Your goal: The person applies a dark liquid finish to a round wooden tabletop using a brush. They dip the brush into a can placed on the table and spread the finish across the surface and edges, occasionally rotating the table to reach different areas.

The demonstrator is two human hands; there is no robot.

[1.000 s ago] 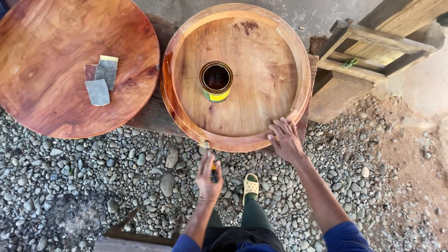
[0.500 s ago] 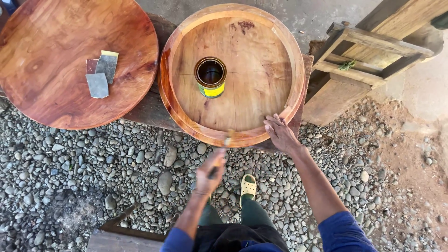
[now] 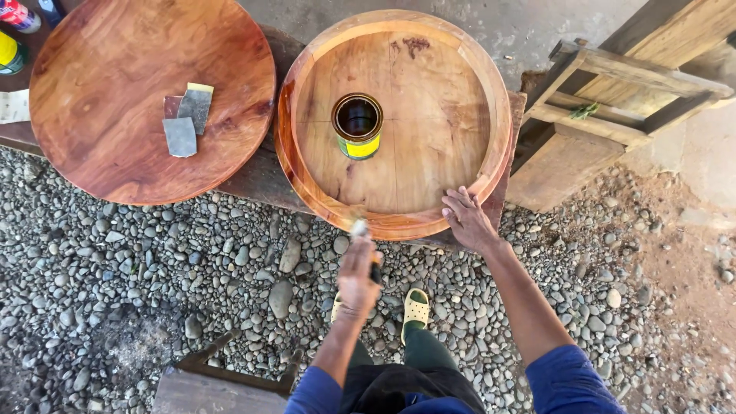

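Observation:
A round wooden tray-like top point(image 3: 322, 192) with a raised rim lies in front of me, its rim glossy and reddish. An open yellow tin point(image 3: 357, 126) stands inside it, left of centre. My left hand point(image 3: 357, 268) grips a small paintbrush point(image 3: 360, 230), whose bristles touch the near edge of the rim. My right hand point(image 3: 468, 221) rests flat with fingers spread on the rim's near right edge.
A second round reddish wooden top point(image 3: 100, 100) lies to the left with sandpaper pieces point(image 3: 184, 123) on it. A wooden frame point(image 3: 613, 100) leans at the right. Pebbles point(image 3: 153, 276) cover the ground, a dark wooden stand point(image 3: 222, 376) sits below, and cans point(image 3: 15, 31) are at the top left.
My left hand has brought the brush up from over the pebbles to the near rim of the round top. My right hand has stayed on the rim.

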